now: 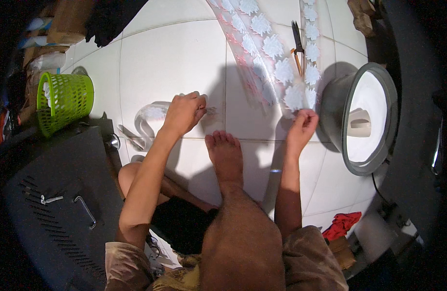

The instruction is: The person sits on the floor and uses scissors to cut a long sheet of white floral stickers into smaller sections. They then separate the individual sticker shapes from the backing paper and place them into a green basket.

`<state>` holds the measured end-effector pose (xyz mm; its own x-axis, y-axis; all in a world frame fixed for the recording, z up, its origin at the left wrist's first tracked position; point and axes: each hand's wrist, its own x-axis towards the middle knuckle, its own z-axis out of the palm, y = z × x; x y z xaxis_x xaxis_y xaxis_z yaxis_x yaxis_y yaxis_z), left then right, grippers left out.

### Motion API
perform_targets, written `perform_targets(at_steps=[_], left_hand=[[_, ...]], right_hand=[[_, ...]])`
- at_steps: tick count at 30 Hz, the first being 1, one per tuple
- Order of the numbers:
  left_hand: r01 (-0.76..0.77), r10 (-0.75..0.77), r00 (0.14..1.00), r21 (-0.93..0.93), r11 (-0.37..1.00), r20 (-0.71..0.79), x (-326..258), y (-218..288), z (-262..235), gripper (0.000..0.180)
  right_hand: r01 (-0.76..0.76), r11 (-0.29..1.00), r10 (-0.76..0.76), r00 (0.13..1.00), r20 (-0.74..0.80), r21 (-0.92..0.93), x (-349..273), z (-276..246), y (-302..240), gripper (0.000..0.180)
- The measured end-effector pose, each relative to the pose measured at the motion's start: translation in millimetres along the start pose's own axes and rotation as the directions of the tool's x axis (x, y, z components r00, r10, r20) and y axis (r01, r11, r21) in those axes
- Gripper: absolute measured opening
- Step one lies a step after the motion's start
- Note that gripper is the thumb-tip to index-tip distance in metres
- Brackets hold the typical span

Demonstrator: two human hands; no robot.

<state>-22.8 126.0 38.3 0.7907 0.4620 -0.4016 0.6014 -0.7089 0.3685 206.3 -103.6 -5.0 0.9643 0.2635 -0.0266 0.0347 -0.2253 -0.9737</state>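
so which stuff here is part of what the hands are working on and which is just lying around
In hand:
- left hand, pinching a small piece
- right hand, on the end of the strip of white leaf-shaped cutouts
- scissors, lying on the strip

Lying about:
- green basket
- grey tub
- red cloth

**What we are wearing**

We are wearing a short-sleeved, mottled brownish-tan fabric shirt, its sleeves ending above the elbows and leaving both forearms bare. We are also wearing dark black shorts, showing between the thighs. Our legs are going uncovered, and our one visible foot is going bare, without shoe or sock.
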Motion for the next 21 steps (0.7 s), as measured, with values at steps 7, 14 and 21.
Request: perform_targets(at_steps=[7, 14, 21], left_hand=[[-0.005, -0.260, 0.897, -0.595, 0.803, -0.358, -48.8, 18.2, -57.8, 0.021], [-0.052, -0.364, 0.852, -0.754, 0.654, -0.375, -76.9, 23.7, -108.6, 0.025], [0.018, -0.224, 0.973, -0.944, 0.329, -0.060, -104.3, 51.4, -120.5, 0.027]], right_hand=[[0.592, 0.766, -0.562, 0.806, 0.187, -0.251, 0.2, 41.8, -84.6, 0.024], [0.419, 0.847, -0.101, -0.477, 0.873, 0.327, -101.2, 60.2, -201.7, 0.015], [0.379, 0.887, -0.353, 0.187, 0.917, 0.264, -57.4, 91.7, -223.8, 0.019]])
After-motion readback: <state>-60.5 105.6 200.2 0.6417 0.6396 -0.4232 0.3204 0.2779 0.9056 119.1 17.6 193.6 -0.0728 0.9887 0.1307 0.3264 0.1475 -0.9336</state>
